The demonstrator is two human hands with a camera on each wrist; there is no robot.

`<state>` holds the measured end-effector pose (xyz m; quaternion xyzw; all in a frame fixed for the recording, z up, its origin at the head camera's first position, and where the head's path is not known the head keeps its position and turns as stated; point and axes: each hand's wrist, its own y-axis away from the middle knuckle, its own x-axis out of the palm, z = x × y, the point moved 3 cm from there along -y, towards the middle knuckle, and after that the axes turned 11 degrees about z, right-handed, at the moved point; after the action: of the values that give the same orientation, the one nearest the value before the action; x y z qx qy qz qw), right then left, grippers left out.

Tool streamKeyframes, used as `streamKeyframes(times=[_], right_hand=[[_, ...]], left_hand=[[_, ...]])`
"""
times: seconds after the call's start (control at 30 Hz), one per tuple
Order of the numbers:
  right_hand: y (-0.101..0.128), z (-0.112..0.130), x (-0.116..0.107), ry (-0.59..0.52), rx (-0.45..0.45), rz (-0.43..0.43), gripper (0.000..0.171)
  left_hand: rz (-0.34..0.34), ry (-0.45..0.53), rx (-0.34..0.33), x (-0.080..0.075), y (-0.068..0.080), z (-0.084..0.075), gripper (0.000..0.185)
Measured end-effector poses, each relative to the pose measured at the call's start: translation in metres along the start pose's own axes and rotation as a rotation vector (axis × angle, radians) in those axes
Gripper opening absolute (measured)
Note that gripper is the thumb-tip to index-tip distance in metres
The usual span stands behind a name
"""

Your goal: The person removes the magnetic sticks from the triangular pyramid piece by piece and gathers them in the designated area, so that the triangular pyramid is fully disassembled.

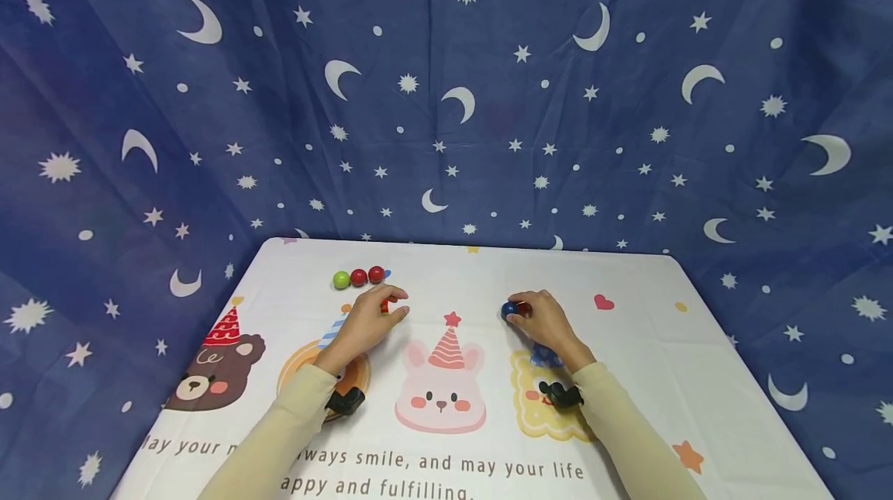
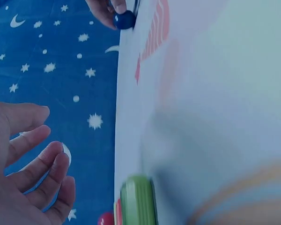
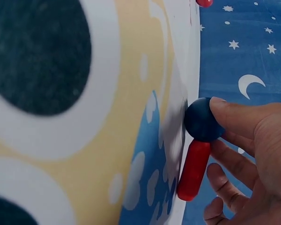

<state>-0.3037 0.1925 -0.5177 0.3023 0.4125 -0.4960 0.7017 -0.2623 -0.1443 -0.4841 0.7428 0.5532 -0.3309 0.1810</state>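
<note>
My right hand (image 1: 549, 319) is at the right side of the table, pinching a dark blue ball (image 3: 202, 121) between thumb and fingers. Against the ball's underside in the right wrist view is a red rounded stick (image 3: 193, 171); whether the two are joined, I cannot tell. My left hand (image 1: 366, 322) hovers over the left half with relaxed, bent fingers and holds nothing. A small orange-red thing (image 1: 385, 306) shows partly behind its fingers. Nearby in the left wrist view lies a green ribbed piece (image 2: 138, 201), cut off by the frame's edge.
A green ball (image 1: 341, 280) and two red balls, one in the middle (image 1: 359, 277) and one at the right (image 1: 377, 274), form a row at the back left. A blue bit (image 1: 387, 274) peeks out beside them. A printed white cloth (image 1: 446, 275) covers the table; a starry blue curtain (image 1: 418, 136) hangs behind.
</note>
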Motion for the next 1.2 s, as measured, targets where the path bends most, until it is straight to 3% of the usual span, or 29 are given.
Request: streamKeyframes(times=[0.27, 0.63, 0.93, 1.2], right_hand=[[0.001, 0.002, -0.008, 0.024, -0.108, -0.070, 0.035], [0.001, -0.007, -0.021, -0.031, -0.134, -0.093, 0.034], [-0.002, -0.018, -0.022, -0.064, -0.072, -0.024, 0.036], [-0.002, -0.028, -0.014, -0.095, 0.010, 0.057, 0.038]], left_hand=[[0.048, 0.028, 0.032, 0.018, -0.018, -0.014, 0.026], [0.054, 0.125, 0.136, 0.047, -0.044, -0.037, 0.023], [0.108, 0.166, 0.139, 0.084, -0.059, -0.056, 0.029], [0.120, 0.184, 0.107, 0.115, -0.076, -0.059, 0.031]])
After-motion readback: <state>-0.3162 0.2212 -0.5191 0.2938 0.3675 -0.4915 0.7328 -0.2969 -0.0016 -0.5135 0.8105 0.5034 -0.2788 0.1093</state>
